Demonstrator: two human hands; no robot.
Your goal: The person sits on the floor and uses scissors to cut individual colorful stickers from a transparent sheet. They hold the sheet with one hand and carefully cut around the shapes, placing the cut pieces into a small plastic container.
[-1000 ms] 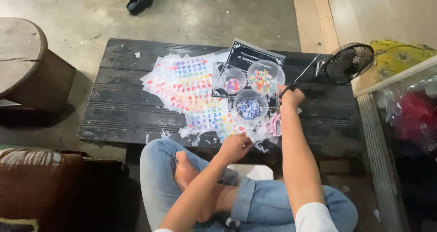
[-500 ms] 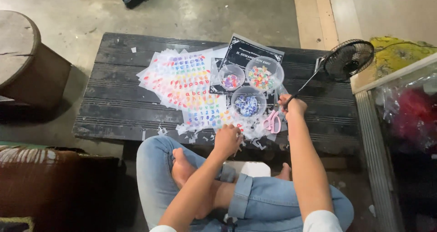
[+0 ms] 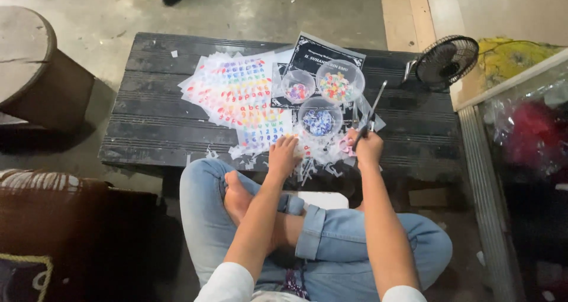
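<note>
A: What are the hands doing?

B: The right hand (image 3: 368, 148) is closed around a long thin tool (image 3: 371, 108), scissors or tweezers by the look, though it is too small to tell. Its tip points toward one o'clock, clear of the bowls. The left hand (image 3: 284, 156) lies palm down with fingers loosely spread on the paper scraps (image 3: 319, 160) at the near edge of the table (image 3: 148, 124). I cannot tell whether it pinches one.

A: Why flat like that?

B: Probably to pin the thin sheet so it does not slide.

A: And the materials?

B: The coloured letter sticker sheets (image 3: 239, 98) fan out at eleven o'clock from the left hand. Three clear bowls sit close together at twelve o'clock, within easy reach: a small bowl (image 3: 297, 87), a multicoloured bead bowl (image 3: 339, 82), and a nearer bluish bowl (image 3: 319, 118). Pink scissor handles (image 3: 344, 146) lie just beside the right hand.

A: Anything else?

B: A black printed card (image 3: 322, 54) lies under the bowls, and a small black fan (image 3: 445, 60) stands at two o'clock.
</note>
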